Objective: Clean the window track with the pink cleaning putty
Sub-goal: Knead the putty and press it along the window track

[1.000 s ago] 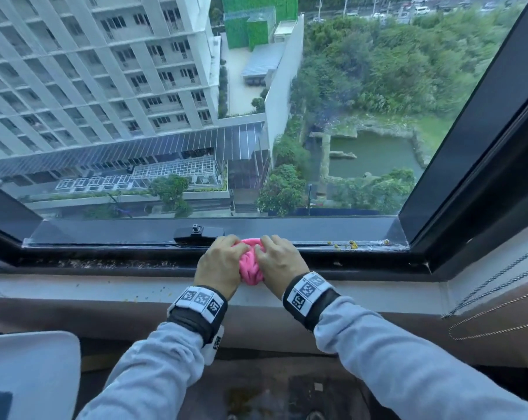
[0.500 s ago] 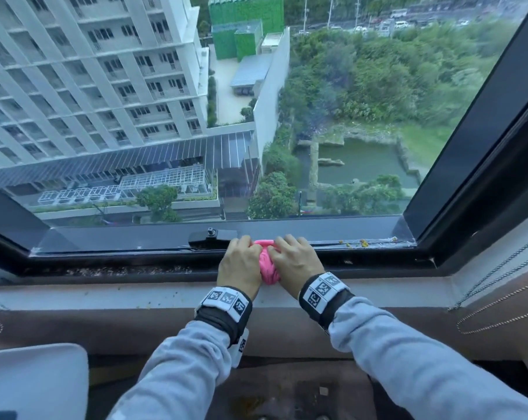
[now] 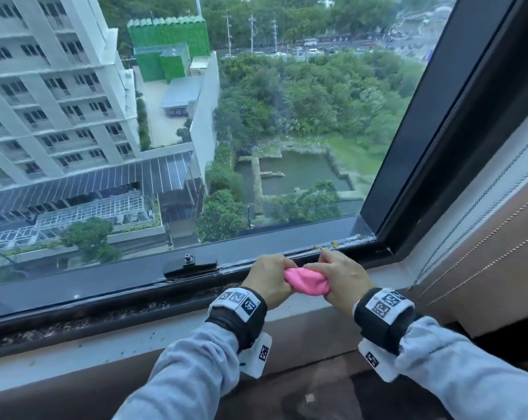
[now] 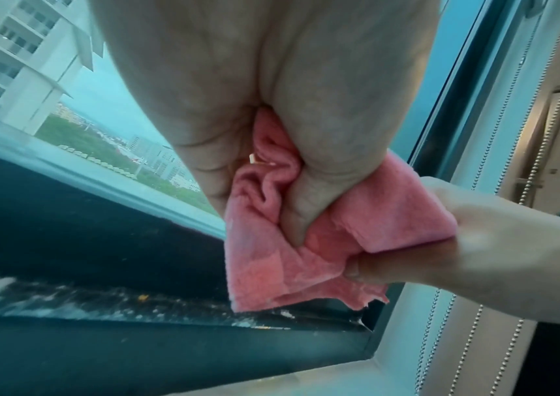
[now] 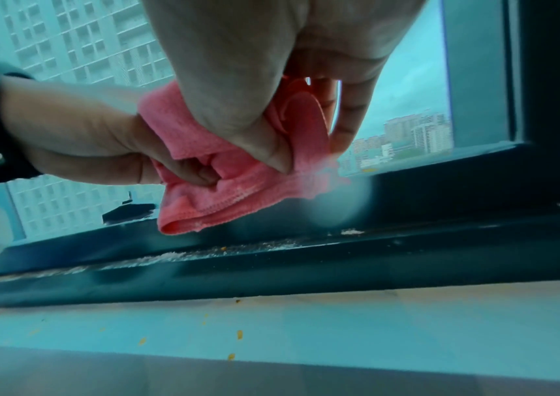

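A pink cleaning wad [image 3: 306, 281] is stretched between both hands just above the dark window track [image 3: 105, 316]. Close up it looks like a crumpled cloth [image 4: 356, 214] with a stitched hem [image 5: 210, 198]. My left hand [image 3: 271, 277] grips its left end, fingers curled round the folds [image 4: 238, 80]. My right hand [image 3: 338, 275] pinches the right end between thumb and fingers [image 5: 255, 67]. The wad's lower edge hangs a little over the track [image 5: 204, 251], where pale grit and crumbs lie. From the head view the fingertips are hidden.
A black window latch [image 3: 191, 263] sits on the frame left of the hands. Yellow crumbs [image 3: 333, 244] lie at the track's right corner, and more on the pale sill [image 5: 238, 335]. Bead chains [image 3: 468, 237] of a blind hang at the right, beside the dark side frame [image 3: 423, 147].
Both hands have shifted right along the track, past the latch. The pink wad, squeezed tight between them before, is now pulled wider and lies flatter.
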